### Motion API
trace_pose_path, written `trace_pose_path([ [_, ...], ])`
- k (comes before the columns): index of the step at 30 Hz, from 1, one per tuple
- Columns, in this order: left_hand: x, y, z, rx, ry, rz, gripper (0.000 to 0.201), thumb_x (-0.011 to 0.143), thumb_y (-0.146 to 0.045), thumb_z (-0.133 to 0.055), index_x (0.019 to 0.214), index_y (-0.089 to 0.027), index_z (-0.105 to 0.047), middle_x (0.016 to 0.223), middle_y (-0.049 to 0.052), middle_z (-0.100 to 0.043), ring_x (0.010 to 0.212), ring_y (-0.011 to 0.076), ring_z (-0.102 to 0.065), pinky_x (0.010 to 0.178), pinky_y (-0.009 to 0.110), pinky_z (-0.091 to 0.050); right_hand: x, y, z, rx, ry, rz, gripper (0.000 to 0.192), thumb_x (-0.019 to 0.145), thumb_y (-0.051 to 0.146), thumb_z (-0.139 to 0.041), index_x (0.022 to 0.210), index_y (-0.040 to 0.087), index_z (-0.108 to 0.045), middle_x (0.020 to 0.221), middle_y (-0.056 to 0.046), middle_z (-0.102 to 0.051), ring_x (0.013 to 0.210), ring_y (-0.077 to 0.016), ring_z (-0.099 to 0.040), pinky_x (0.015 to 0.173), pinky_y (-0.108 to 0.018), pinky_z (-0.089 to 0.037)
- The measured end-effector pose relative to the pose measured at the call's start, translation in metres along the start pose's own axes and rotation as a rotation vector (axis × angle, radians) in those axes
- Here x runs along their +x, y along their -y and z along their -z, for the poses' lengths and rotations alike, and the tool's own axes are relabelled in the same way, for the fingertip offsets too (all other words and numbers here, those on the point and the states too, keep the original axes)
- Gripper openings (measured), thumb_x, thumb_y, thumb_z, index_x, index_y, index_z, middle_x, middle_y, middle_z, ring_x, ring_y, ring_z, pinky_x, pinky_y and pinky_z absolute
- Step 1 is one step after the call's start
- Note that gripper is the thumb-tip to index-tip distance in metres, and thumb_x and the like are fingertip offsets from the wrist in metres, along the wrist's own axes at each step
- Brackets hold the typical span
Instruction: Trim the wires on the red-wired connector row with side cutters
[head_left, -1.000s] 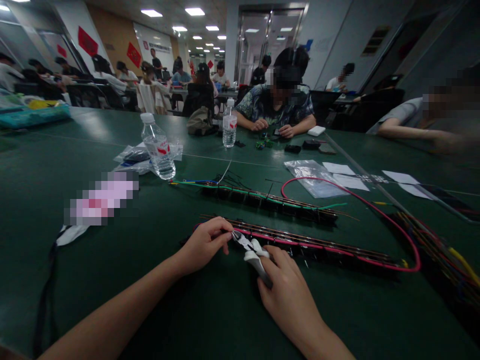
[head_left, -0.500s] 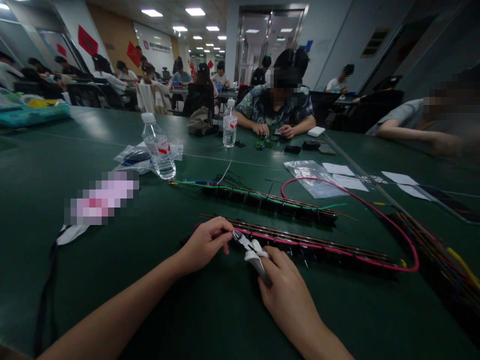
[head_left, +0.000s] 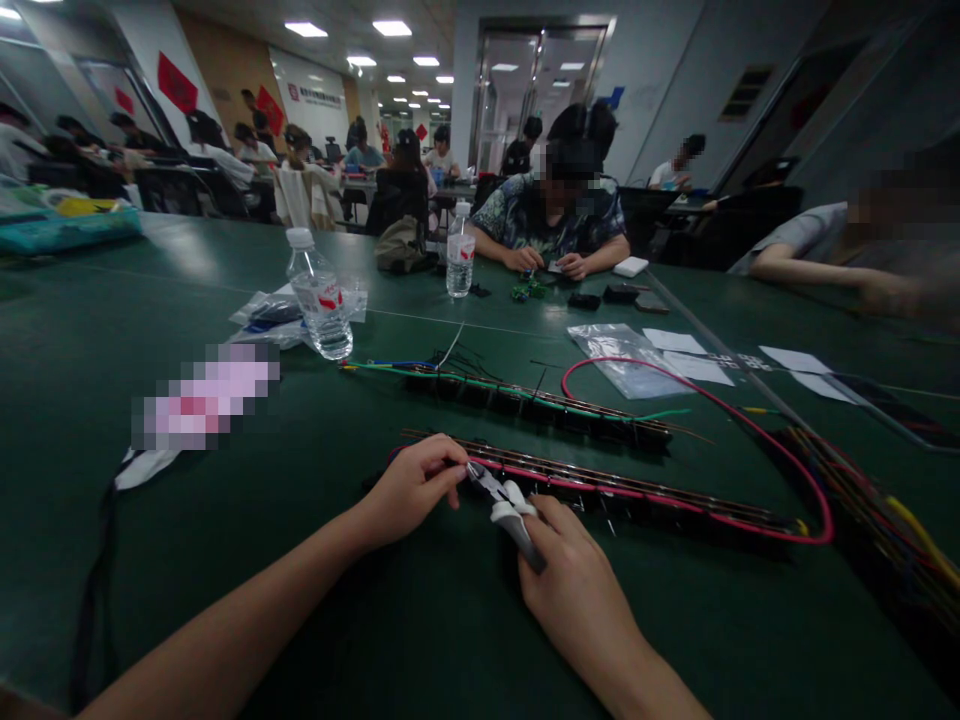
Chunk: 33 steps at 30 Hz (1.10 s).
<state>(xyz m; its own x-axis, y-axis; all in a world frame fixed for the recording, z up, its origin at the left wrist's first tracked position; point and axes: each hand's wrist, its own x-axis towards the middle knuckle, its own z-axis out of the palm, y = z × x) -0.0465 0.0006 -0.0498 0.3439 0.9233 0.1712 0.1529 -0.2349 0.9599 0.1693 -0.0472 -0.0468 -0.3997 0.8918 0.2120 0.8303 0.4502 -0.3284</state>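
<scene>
My right hand (head_left: 574,580) is closed around a pair of pliers (head_left: 517,530) with white and grey handles. Their metal jaws point up and left, reaching the fingertips of my left hand (head_left: 409,490). The left thumb and forefinger are pinched at the near bundle's edge; whatever is between them is too small to make out. Just beyond both hands lies a long black wire bundle (head_left: 637,500) with copper-coloured strands, bound at intervals by black ties. A red cable (head_left: 810,480) runs along it and loops back at the right end.
Behind lies a second bundle (head_left: 540,398) with a green wire; a third (head_left: 885,510) is at the right. Water bottles (head_left: 322,305) stand further back, near plastic bags (head_left: 630,365) and paper slips (head_left: 697,368). A co-worker (head_left: 551,225) sits opposite, another person at right.
Both hands and the pliers hold almost the same position. The view has shifted very slightly.
</scene>
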Motion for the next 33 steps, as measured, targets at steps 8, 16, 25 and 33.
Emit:
trace_pose_path([
  [8,0.0004,0.001,0.0009,-0.005,0.007,-0.004,0.009,0.091,-0.02,-0.052,0.088,-0.015,-0.059,0.093,0.002,-0.054,0.061,0.0086,-0.06,0.061,0.025,-0.05,-0.0008,0.0017,0.001,-0.001,-0.015,0.003,0.023,0.08,0.005,-0.052,0.093,0.018,-0.066,0.106,-0.01,-0.061,0.091,-0.0243,-0.061,0.079,-0.039,-0.055],
  [16,-0.0001,-0.0002,0.0005,-0.022,0.007,0.011,0.009,0.09,-0.02,-0.052,0.087,-0.015,-0.059,0.093,0.002,-0.053,0.06,0.0084,-0.059,0.06,0.025,-0.049,-0.0005,0.0031,0.0019,0.011,-0.046,0.015,0.024,0.079,0.005,-0.05,0.091,0.019,-0.065,0.104,-0.01,-0.061,0.089,-0.0236,-0.061,0.078,-0.039,-0.055],
  [25,0.0005,-0.0029,0.0002,-0.015,0.001,0.008,0.009,0.091,-0.02,-0.052,0.087,-0.015,-0.058,0.091,0.001,-0.054,0.061,0.0087,-0.059,0.061,0.026,-0.048,-0.0003,0.0032,0.0047,0.132,-0.02,-0.005,0.029,0.078,0.003,-0.047,0.092,0.02,-0.065,0.105,-0.009,-0.06,0.093,-0.0238,-0.06,0.081,-0.04,-0.053],
  [33,0.0002,-0.0043,0.0005,-0.033,0.007,0.043,0.011,0.091,-0.024,-0.053,0.089,-0.015,-0.058,0.095,0.003,-0.057,0.06,0.009,-0.06,0.06,0.026,-0.048,0.0004,0.0015,0.0033,0.242,-0.1,-0.066,0.033,0.074,0.003,-0.047,0.094,0.021,-0.065,0.106,-0.008,-0.058,0.1,-0.0238,-0.058,0.085,-0.038,-0.05],
])
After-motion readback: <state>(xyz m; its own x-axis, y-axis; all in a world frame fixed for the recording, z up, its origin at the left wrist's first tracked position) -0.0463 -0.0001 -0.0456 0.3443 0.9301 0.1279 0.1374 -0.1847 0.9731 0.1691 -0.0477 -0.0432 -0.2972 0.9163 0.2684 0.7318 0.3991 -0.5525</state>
